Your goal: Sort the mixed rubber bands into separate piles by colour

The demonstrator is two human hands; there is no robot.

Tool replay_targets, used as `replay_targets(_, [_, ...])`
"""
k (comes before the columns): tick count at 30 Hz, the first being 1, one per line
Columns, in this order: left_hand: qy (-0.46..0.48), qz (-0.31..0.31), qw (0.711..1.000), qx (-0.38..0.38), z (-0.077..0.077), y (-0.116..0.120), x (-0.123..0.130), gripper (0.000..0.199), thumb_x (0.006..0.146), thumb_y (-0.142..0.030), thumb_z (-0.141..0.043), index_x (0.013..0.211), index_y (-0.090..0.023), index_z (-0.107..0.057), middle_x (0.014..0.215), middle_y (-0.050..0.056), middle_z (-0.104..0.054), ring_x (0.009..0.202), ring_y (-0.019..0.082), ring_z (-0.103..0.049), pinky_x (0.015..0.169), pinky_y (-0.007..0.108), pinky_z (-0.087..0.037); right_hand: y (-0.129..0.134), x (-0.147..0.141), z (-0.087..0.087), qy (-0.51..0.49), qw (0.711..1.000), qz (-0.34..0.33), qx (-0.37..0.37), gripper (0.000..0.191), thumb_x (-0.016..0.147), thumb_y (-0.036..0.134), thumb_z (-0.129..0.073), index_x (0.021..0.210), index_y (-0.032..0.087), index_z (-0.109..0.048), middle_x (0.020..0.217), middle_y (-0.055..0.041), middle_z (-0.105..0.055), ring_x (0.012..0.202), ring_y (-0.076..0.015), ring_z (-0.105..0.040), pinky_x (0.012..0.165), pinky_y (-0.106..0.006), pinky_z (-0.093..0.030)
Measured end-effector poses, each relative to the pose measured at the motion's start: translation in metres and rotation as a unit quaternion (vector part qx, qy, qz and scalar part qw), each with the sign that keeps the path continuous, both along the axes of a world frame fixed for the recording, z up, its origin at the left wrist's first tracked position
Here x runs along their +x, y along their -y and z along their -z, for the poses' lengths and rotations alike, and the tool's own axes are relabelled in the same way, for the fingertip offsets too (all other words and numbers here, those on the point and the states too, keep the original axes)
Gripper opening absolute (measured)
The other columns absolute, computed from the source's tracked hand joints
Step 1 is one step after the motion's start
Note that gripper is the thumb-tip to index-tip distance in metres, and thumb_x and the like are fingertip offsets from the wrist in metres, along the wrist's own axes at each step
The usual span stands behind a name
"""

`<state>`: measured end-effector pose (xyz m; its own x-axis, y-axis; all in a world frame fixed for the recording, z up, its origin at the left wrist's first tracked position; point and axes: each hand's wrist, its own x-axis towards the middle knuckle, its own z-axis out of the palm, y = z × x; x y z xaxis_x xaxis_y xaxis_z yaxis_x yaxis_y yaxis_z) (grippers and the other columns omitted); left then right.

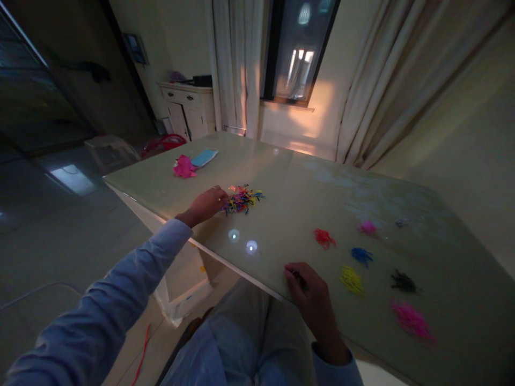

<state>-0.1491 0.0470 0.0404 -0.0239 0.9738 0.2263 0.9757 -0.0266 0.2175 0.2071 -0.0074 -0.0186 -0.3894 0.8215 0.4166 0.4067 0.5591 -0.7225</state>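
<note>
A mixed pile of small, thin, many-coloured loops that look like rubber bands (pixel 242 200) lies on the glossy table. My left hand (pixel 206 206) reaches to the left side of this pile, fingers drawn together at its edge; their tips are partly hidden among the bands. By the table's front edge rests my right hand (pixel 310 292), its fingers curled closed; a dark spot shows inside the curl, too unclear to name. Right of it are single-colour heaps: red bands (pixel 324 238), blue bands (pixel 362 256), yellow bands (pixel 352 280), black bands (pixel 403 281) and pink bands (pixel 412 320).
A crumpled pink piece (pixel 184 166) and a light-blue face mask (pixel 205 157) lie at the table's far left. Another small pink heap (pixel 367 227) and a clear, crumpled bit (pixel 401 222) sit far right. The table edge (pixel 237 265) runs before my lap.
</note>
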Motion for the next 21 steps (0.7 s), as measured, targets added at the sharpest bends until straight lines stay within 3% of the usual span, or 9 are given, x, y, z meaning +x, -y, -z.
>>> replay_targets(8, [0.052,-0.034,0.998,0.023,0.014,-0.005,-0.006,0.03,0.089,-0.033,-0.044,0.086,-0.014,-0.067,0.087,0.011,-0.067,0.081,0.022,-0.061,0.075,0.032,-0.047,0.002,0.0,0.001,0.002,1.0,-0.001,-0.007,0.015,0.092,0.027,-0.052,0.091,0.021,-0.065,0.083,-0.0042,-0.069,0.072,-0.0152,-0.064,0.066,-0.024,-0.05])
replay_targets(21, [0.04,-0.028,0.999,0.025,0.017,-0.005,-0.006,0.032,0.09,-0.03,-0.041,0.091,-0.014,-0.069,0.095,0.012,-0.067,0.086,0.022,-0.062,0.08,0.032,-0.048,0.002,0.0,-0.001,0.005,1.0,-0.002,0.002,0.015,0.092,0.027,-0.052,0.09,0.02,-0.065,0.081,-0.0035,-0.068,0.07,-0.0145,-0.063,0.065,-0.023,-0.05])
